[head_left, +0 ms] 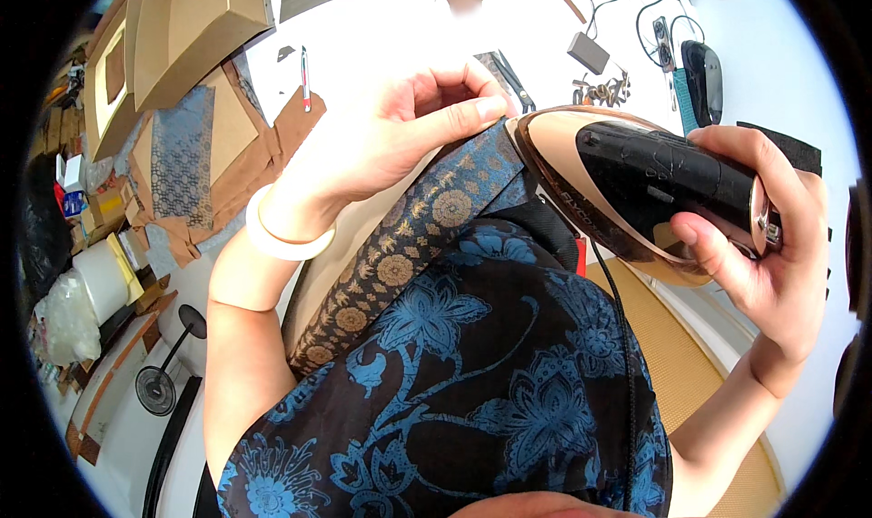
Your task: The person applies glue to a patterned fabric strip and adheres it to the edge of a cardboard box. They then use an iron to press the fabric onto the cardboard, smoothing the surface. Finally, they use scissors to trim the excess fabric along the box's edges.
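My right hand [788,232] grips the handle of a black and rose-gold clothes iron [595,173] on its side, its tip pointing left. That tip meets the end of a dark patterned fabric strip [395,232] with gold and blue medallions. Thumb and fingers of my left hand [404,123] pinch the strip's upper edge right beside the iron's tip. From there the strip slants down toward my left elbow, over a beige surface. The iron hides whatever lies directly beneath its body.
Beyond my hands on the white table [381,27] lie black scissors [516,84], a pen [305,77], a power adapter [589,53] and cables. Cardboard boxes [195,36] and brown and blue fabric pieces [182,159] sit to the left. A black cord [627,354] hangs over my lap.
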